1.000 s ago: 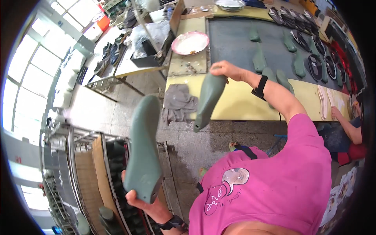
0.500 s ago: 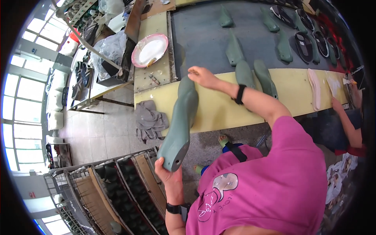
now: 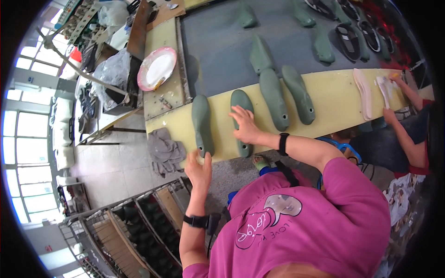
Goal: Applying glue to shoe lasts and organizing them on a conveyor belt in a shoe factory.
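Two green shoe lasts lie side by side, sole up, on the pale yellow tabletop. My left hand is at the near end of the left shoe last, thumb and fingers apart around its tip; whether they touch it is hard to tell. Over the middle of the second shoe last is my right hand, its fingers spread and partly covering it. Farther right on the same top rest a third shoe last and a fourth shoe last.
On the grey surface beyond stand more green lasts and several dark shoes. A pink-rimmed plate is at the far left, and a grey cloth hangs off the edge. A wire rack stands lower left. A co-worker's hands handle pale insoles.
The green last my left hand held raised now lies on the tabletop, with another beside it. My right hand has come nearer and down over the second last; my left hand has let go.
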A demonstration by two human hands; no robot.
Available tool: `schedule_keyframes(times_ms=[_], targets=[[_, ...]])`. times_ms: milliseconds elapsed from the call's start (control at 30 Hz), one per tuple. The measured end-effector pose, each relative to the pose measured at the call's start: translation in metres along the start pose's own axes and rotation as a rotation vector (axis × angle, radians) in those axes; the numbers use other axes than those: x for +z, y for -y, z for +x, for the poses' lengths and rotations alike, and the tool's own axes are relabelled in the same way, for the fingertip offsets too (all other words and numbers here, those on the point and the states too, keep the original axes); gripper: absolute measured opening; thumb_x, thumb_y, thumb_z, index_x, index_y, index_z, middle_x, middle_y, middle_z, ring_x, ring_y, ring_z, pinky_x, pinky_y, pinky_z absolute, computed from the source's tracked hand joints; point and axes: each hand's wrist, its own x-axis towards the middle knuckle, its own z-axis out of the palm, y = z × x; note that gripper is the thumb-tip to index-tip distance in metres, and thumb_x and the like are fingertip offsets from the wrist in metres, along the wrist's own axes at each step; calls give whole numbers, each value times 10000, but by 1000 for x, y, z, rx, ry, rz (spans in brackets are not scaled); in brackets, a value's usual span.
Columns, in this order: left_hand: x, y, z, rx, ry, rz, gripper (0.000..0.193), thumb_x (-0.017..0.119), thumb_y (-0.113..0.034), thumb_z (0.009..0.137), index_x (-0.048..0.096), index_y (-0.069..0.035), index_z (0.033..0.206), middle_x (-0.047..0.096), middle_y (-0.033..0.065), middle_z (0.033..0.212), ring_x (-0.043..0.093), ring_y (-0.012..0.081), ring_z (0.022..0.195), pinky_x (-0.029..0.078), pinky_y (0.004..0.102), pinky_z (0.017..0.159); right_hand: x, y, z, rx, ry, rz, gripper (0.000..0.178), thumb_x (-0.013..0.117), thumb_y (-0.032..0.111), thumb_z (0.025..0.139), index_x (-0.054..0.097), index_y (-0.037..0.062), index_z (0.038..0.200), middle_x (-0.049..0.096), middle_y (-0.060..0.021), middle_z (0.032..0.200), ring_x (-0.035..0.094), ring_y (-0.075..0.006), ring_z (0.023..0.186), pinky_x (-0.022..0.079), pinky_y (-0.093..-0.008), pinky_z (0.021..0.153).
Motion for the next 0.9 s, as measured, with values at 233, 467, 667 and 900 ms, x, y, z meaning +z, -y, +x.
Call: schedule_keyframes(times_ms=[233, 467, 667, 900], targets=[[55, 58, 77, 214, -52, -143, 758, 592, -162, 722, 197, 24, 1342, 490, 266, 1172, 498, 381, 1079, 404, 404, 902, -9, -35, 31, 9, -153, 151, 573, 517, -27, 623, 441, 2, 1190, 380, -206, 1300, 337, -339, 1241, 274, -367, 1040], [152, -29, 65, 296, 152, -135, 868, 605, -176, 680, 111, 108, 1335, 175, 339, 1365, 169, 432, 1298, 188, 436, 1072, -65, -60, 17, -98, -41, -175, 375, 527, 44, 747, 517, -12, 1117, 452, -212, 1253, 449, -358, 1142, 380, -395, 945], [198, -69, 99, 448, 324, -193, 1013, 698, -236, 621, 68, 107, 1336, 189, 377, 1321, 273, 475, 1224, 269, 430, 1030, -101, -125, 12, -44, -4, -244, 353, 487, -6, 760, 526, -45, 1108, 441, -221, 1273, 436, -346, 1168, 347, -362, 972], [98, -37, 54, 672, 335, -276, 805, 687, -201, 657, 287, 49, 1309, 413, 279, 1231, 402, 380, 1160, 333, 393, 985, -124, -116, 46, -95, -160, -319, 373, 530, 84, 815, 476, -59, 1155, 504, -216, 1170, 463, -335, 1121, 336, -383, 970]])
